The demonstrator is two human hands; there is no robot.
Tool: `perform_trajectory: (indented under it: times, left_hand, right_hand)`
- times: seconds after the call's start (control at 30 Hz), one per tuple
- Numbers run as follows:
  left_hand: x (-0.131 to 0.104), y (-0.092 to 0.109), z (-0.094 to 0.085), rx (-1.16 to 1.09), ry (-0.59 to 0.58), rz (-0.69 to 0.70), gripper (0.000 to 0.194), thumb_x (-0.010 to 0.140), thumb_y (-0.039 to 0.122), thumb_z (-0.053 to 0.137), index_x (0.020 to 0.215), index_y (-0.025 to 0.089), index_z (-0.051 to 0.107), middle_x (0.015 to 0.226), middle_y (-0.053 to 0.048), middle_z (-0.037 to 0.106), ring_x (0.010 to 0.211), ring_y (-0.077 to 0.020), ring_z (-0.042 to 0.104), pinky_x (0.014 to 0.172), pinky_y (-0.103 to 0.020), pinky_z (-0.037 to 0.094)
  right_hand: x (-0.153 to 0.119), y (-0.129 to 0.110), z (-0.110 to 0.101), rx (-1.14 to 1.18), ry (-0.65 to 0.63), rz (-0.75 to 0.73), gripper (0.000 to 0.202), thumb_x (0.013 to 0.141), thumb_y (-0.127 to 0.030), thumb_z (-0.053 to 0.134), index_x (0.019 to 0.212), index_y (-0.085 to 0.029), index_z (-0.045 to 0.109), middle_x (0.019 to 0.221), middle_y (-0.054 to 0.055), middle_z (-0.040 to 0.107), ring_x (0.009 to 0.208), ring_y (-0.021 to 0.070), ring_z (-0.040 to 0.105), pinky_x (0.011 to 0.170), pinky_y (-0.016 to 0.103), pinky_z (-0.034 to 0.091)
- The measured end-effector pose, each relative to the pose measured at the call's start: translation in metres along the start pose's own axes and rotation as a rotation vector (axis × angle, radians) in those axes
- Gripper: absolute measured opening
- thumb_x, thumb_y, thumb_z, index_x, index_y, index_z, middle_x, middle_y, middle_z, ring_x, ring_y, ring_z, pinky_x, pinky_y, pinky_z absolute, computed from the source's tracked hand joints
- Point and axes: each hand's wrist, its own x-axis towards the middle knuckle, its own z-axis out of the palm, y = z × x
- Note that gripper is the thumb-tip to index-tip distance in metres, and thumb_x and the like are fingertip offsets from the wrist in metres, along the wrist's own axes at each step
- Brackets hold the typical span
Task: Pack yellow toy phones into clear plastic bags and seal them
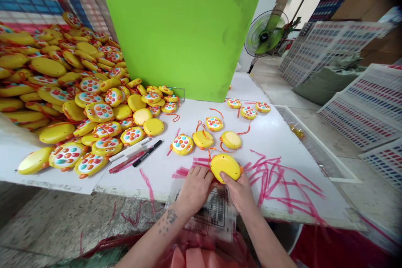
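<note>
Both hands meet at the near table edge (307,213): my left hand (195,188) and right hand (240,190) pinch a yellow toy (225,166) between fingertips, back upward, over a clear bag (213,213), with pink strips (276,176) scattered right and the toy heap (69,92) far left.

Both forearms reach forward and converge near the lower middle of the view. The left hand (195,187) lies palm down with fingers curled, a tattoo at its wrist. The right hand (239,188) sits just beside it, fingers bent in a grip.
</note>
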Motion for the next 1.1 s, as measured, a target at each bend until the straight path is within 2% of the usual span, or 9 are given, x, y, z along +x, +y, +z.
perform_trajectory:
  times: [0.4,0.6,0.8,0.97,1.1]
  left_hand:
    - [0.001,0.002,-0.001,0.023,-0.001,-0.021,0.020,0.093,0.034,0.046,0.093,0.017,0.056,0.092,-0.006,0.059,0.083,-0.0235,0.053,0.074,-0.039,0.045]
    - [0.001,-0.002,0.004,0.007,-0.037,-0.023,0.020,0.092,0.036,0.049,0.095,0.018,0.057,0.093,-0.005,0.060,0.086,-0.0239,0.054,0.076,-0.040,0.044]
    - [0.001,0.000,0.002,0.026,-0.066,-0.006,0.011,0.092,0.024,0.049,0.098,0.018,0.056,0.097,-0.004,0.059,0.091,-0.0239,0.051,0.081,-0.041,0.043]
    - [-0.002,0.002,-0.004,-0.056,-0.036,0.031,0.011,0.094,0.016,0.043,0.091,0.017,0.053,0.094,-0.005,0.058,0.090,-0.0221,0.050,0.084,-0.040,0.043]
    - [-0.005,0.002,-0.005,-0.104,-0.001,0.028,0.011,0.093,0.016,0.042,0.087,0.017,0.052,0.085,-0.005,0.058,0.082,-0.0220,0.051,0.078,-0.040,0.044]
  right_hand:
    - [0.001,0.000,0.002,0.030,0.016,0.036,0.039,0.069,-0.030,0.076,0.102,-0.021,0.058,0.088,0.003,0.068,0.073,0.0183,0.062,0.061,0.029,0.051]
    - [0.001,-0.001,0.002,0.032,0.010,0.012,0.038,0.069,-0.029,0.076,0.103,-0.021,0.060,0.090,0.002,0.069,0.078,0.0184,0.062,0.069,0.030,0.051]
    - [0.001,0.003,0.001,0.079,0.067,-0.011,0.040,0.068,-0.026,0.077,0.104,-0.021,0.060,0.091,0.003,0.069,0.078,0.0185,0.063,0.071,0.032,0.052]
    - [0.003,-0.004,0.006,0.194,0.112,-0.059,0.049,0.072,-0.025,0.073,0.118,-0.022,0.056,0.099,0.005,0.069,0.085,0.0194,0.064,0.081,0.036,0.051]
    - [0.003,-0.014,0.002,0.178,0.098,-0.066,0.049,0.071,-0.025,0.074,0.117,-0.026,0.057,0.104,0.004,0.068,0.091,0.0192,0.063,0.087,0.037,0.049]
